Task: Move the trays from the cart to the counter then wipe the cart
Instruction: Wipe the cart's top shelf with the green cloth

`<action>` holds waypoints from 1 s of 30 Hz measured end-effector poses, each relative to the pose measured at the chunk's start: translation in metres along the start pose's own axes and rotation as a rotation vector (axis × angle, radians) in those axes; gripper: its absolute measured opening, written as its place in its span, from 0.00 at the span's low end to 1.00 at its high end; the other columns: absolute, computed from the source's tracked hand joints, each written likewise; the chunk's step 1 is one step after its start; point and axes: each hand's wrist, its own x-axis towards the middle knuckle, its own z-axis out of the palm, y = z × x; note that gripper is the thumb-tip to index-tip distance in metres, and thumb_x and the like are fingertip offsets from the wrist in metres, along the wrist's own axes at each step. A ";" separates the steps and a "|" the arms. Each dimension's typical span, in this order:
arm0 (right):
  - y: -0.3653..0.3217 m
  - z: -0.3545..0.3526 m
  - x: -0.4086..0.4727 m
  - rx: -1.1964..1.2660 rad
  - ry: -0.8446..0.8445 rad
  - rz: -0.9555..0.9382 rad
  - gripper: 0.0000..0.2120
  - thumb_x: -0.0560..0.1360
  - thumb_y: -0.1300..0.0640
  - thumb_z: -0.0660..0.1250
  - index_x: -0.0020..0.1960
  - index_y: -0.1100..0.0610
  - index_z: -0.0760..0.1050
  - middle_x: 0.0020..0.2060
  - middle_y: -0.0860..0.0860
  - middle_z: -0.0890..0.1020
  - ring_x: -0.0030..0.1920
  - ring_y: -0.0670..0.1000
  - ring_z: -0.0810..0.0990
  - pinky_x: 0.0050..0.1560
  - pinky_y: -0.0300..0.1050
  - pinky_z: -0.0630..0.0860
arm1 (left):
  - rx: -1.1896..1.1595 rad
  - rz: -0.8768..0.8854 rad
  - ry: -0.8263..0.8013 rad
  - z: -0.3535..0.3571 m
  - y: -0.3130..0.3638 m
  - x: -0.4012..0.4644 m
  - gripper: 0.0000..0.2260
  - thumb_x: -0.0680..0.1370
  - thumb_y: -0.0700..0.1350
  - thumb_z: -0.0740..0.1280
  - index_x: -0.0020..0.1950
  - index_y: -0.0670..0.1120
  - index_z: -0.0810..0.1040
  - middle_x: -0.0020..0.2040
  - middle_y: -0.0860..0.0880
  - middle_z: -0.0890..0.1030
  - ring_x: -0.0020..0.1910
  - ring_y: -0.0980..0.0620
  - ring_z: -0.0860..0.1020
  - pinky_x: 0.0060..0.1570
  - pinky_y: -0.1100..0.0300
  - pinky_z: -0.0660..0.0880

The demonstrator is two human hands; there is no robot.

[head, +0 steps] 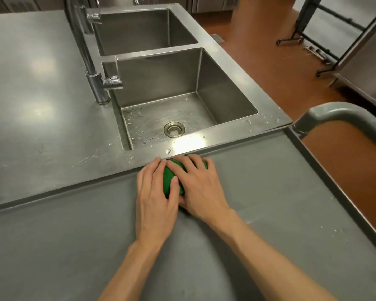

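Looking down from head height, the view takes in a large steel desk (37,101) filling the upper left, with a double sink (226,92) set into it and a tall chrome faucet (96,79) rising beside the nearer basin. Butted against the desk's front edge is the grey cart (269,192), whose flat top fills the lower half of the view; its rounded handle bar (343,116) curves up at the right, over a reddish-brown floor (258,61). No trays show anywhere on the cart top, so the moving step seems finished and the wiping step is in hand. Both hands sit at the far edge of the cart, just beside the seam with the desk. The right hand (201,183) lies with fingers spread over a green cloth (172,179), pressing it onto the cart. The left hand (154,192) lies close against it, its thumb reaching onto the cloth, the fingers fairly straight; neither grip closes around the cloth, which is pinned flat rather than clutched. Small pale scraps dot the desk rim near the sink, and a few specks lie at the cart's right side. The next move probably calls for firm downward pressure and long sweeps across the remaining grey surface, toward those right-hand specks.
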 end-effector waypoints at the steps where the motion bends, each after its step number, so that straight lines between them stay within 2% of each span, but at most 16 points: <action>1: 0.010 -0.002 -0.003 -0.007 0.010 0.008 0.25 0.74 0.45 0.60 0.68 0.50 0.75 0.62 0.49 0.79 0.59 0.55 0.75 0.56 0.54 0.70 | -0.005 0.004 -0.008 0.009 0.006 0.001 0.23 0.80 0.50 0.59 0.71 0.38 0.73 0.69 0.46 0.74 0.70 0.53 0.66 0.69 0.73 0.55; 16: 0.127 -0.032 -0.031 -0.042 0.094 0.165 0.25 0.74 0.46 0.58 0.68 0.51 0.77 0.61 0.50 0.80 0.59 0.56 0.77 0.55 0.56 0.71 | -0.022 0.121 -0.086 0.121 0.073 0.023 0.21 0.80 0.48 0.59 0.69 0.37 0.73 0.66 0.43 0.75 0.67 0.48 0.68 0.70 0.71 0.56; 21: 0.169 -0.041 -0.037 -0.075 0.170 0.216 0.21 0.76 0.49 0.58 0.66 0.51 0.78 0.60 0.49 0.81 0.60 0.55 0.77 0.63 0.54 0.68 | -0.050 0.142 -0.110 0.160 0.102 0.034 0.22 0.80 0.49 0.57 0.69 0.38 0.73 0.67 0.43 0.75 0.68 0.48 0.67 0.71 0.69 0.56; 25: 0.200 -0.051 -0.044 -0.119 0.169 0.262 0.23 0.76 0.52 0.57 0.68 0.52 0.76 0.61 0.50 0.80 0.61 0.55 0.76 0.64 0.52 0.67 | -0.055 0.167 -0.144 0.189 0.122 0.040 0.23 0.80 0.49 0.55 0.71 0.38 0.72 0.69 0.44 0.74 0.70 0.49 0.66 0.71 0.67 0.56; 27: 0.214 -0.055 -0.048 -0.136 0.157 0.289 0.24 0.76 0.52 0.57 0.70 0.53 0.75 0.63 0.51 0.79 0.63 0.55 0.76 0.65 0.52 0.68 | -0.059 0.189 -0.168 0.203 0.131 0.044 0.22 0.81 0.47 0.56 0.70 0.38 0.73 0.69 0.43 0.74 0.70 0.48 0.67 0.71 0.66 0.57; 30: 0.234 -0.061 -0.053 -0.171 0.149 0.321 0.23 0.76 0.56 0.60 0.70 0.55 0.74 0.64 0.53 0.79 0.64 0.55 0.75 0.66 0.51 0.68 | -0.073 0.188 -0.205 0.223 0.146 0.049 0.19 0.81 0.43 0.60 0.70 0.37 0.73 0.69 0.43 0.74 0.70 0.46 0.68 0.70 0.69 0.54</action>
